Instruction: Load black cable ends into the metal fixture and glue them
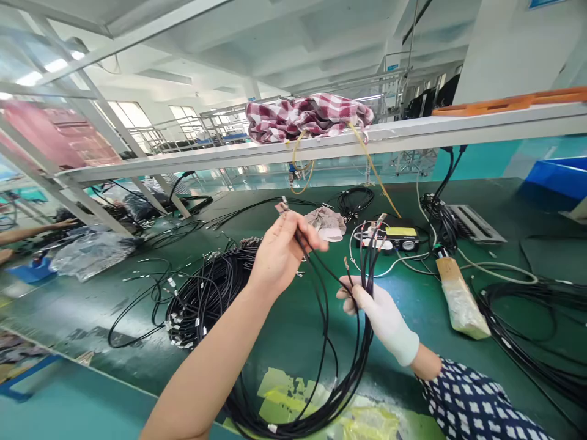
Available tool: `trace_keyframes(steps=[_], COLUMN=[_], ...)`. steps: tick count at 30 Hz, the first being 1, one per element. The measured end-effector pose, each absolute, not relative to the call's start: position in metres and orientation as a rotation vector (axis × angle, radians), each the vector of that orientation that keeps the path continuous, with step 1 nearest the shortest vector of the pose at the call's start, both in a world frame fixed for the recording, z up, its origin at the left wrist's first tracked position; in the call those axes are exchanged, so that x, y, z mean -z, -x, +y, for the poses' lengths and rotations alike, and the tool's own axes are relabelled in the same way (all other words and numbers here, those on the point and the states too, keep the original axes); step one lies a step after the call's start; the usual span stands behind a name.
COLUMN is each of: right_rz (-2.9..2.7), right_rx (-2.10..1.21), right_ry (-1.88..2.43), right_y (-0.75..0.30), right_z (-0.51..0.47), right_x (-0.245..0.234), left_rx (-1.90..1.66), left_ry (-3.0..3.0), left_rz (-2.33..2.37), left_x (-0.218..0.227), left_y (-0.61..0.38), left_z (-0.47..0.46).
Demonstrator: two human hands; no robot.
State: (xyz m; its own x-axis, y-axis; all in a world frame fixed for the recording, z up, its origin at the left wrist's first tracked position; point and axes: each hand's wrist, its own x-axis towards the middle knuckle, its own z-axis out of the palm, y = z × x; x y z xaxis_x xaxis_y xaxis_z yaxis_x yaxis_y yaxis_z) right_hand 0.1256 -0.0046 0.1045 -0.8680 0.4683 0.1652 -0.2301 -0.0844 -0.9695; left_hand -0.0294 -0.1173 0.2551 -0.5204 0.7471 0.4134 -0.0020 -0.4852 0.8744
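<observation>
My bare left hand pinches black cables close to their small metal-tipped ends, raised above the table. In my right hand, which wears a white glove, is a bundle of black cables; their ends point upward past the thumb. The cables sag in a wide loop between and below both hands, toward the table's front edge. Left of my forearm lies a big coil of black cables with many white and metal ends. Behind my right hand sits a small black box with a yellow label and a round dial.
A wrapped wooden block lies at right beside another black cable coil. A grey slotted metal piece and a blue bin are farther back. Checked cloth rests on the overhead shelf. Another person's arm shows at far left.
</observation>
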Motion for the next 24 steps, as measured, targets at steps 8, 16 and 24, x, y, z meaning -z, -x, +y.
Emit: trace_keyframes(steps=[8,16,24], right_rz=[-1.665,-1.679,-1.881], right_rx=[-1.920,-1.944,-1.976], right_ry=[0.318,0.182,-0.046], right_y=[-0.127,-0.123,-0.155], right_z=[0.000,-0.010,0.017], right_x=[-0.121,-0.139,-0.144], left_rx=[-1.855,-1.460,-1.735], left_ry=[-1.160,-1.338,-1.140], left_rz=[1.624,1.607,1.474], left_x=[-0.238,-0.216,-0.225], left_y=[0.019,-0.014,0.012], left_z=[-0.125,-0.114,-0.118])
